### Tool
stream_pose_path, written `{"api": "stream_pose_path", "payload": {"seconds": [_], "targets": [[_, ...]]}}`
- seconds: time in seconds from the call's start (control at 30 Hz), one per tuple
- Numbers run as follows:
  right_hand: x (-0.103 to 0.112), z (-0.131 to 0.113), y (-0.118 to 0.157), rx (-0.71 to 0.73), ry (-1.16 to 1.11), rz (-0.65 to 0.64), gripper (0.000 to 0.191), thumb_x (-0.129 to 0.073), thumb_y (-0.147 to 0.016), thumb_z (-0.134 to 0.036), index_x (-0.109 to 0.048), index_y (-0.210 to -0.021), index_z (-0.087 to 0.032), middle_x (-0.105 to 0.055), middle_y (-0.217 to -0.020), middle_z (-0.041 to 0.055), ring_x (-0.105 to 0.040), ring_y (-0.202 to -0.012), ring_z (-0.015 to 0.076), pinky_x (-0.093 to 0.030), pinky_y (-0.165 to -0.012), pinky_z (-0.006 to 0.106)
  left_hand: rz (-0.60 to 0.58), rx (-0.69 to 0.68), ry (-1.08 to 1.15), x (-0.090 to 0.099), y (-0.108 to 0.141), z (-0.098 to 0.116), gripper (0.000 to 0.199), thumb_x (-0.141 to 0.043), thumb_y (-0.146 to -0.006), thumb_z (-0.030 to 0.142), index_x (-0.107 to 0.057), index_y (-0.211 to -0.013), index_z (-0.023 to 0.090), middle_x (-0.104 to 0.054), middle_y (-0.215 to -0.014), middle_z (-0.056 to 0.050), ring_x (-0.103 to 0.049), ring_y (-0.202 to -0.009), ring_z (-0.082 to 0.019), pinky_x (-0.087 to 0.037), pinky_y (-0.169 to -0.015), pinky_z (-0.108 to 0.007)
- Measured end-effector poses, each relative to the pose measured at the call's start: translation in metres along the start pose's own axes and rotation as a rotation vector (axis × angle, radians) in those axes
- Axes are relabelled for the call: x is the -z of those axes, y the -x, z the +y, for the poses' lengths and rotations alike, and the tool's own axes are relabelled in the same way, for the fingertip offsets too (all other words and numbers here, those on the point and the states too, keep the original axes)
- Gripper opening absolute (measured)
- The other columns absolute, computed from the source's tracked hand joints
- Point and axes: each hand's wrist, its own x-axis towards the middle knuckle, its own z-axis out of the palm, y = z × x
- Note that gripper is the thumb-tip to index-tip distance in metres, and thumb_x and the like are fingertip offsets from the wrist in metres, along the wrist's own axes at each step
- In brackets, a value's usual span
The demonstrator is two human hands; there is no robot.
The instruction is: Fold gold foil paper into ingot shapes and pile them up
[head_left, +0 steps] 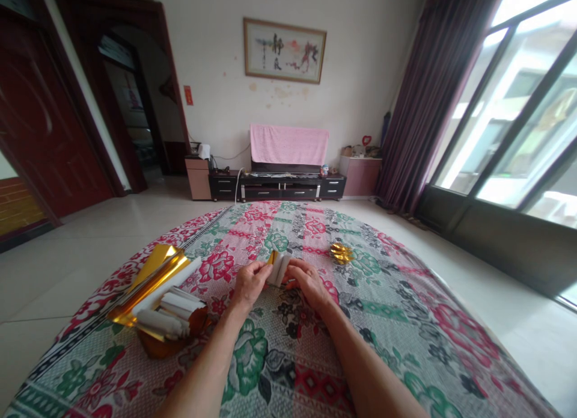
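In the middle of the head view, my left hand (251, 282) pinches the left side of a small piece of gold foil paper (278, 270). Its pale grey back faces me, and it looks folded or curled, with a strip of gold showing at the upper left. My right hand (309, 282) has its fingers curled at the paper's right edge; part of its grip is hidden. Beyond that hand lies a small cluster of folded gold foil pieces (341, 253). To the left are shiny gold foil sheets (158, 272) and several pale paper rolls (183, 302).
A flowered cloth (360, 346) covers the round table. The paper rolls rest on a brownish-gold base (157, 347) whose kind is unclear. Across the room, a low black cabinet (279, 190) stands under a pink cloth (289, 142). A glazed door (487, 123) is at the right.
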Motion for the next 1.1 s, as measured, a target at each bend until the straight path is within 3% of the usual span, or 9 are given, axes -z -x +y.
{"api": "stream_pose_path", "payload": {"seconds": [0.17,0.53,0.73,1.1], "targets": [[-0.001,-0.003,-0.001,-0.006,0.067,-0.014,0.029,-0.049,-0.072,-0.027,-0.064,-0.096,-0.018,-0.064,-0.083,0.0021,-0.057,-0.068,0.0131,-0.047,-0.057,0.022,-0.019,-0.027,-0.015,-0.002,0.001,0.0,0.034,-0.057,-0.067,0.047,-0.063,-0.07,0.014,-0.054,-0.052,0.002,-0.049,-0.048,-0.011,-0.037,-0.044,-0.02],[-0.003,-0.006,0.001,-0.002,0.077,-0.007,0.035,-0.055,-0.074,-0.04,-0.063,-0.099,-0.018,-0.064,-0.081,0.0025,-0.059,-0.069,0.0141,-0.045,-0.057,0.022,-0.069,-0.072,-0.056,-0.002,0.001,0.001,0.029,-0.056,-0.07,0.043,-0.065,-0.071,0.015,-0.062,-0.058,-0.002,-0.054,-0.053,-0.014,-0.039,-0.048,-0.023],[-0.002,-0.002,0.001,0.056,0.102,-0.033,0.034,-0.055,-0.075,-0.042,-0.063,-0.099,-0.019,-0.065,-0.079,0.0015,-0.058,-0.069,0.0136,-0.045,-0.056,0.022,-0.078,-0.099,-0.105,-0.003,0.002,0.004,0.026,-0.056,-0.069,0.04,-0.067,-0.07,0.016,-0.063,-0.059,-0.003,-0.055,-0.054,-0.015,-0.04,-0.05,-0.023],[-0.003,0.004,-0.002,0.034,0.074,0.006,0.033,-0.058,-0.073,-0.042,-0.064,-0.097,-0.019,-0.066,-0.077,0.0014,-0.058,-0.064,0.0144,-0.044,-0.053,0.022,-0.063,-0.067,-0.035,-0.003,0.002,0.002,0.028,-0.057,-0.069,0.042,-0.065,-0.068,0.015,-0.061,-0.057,-0.001,-0.053,-0.053,-0.013,-0.039,-0.05,-0.023]]}}
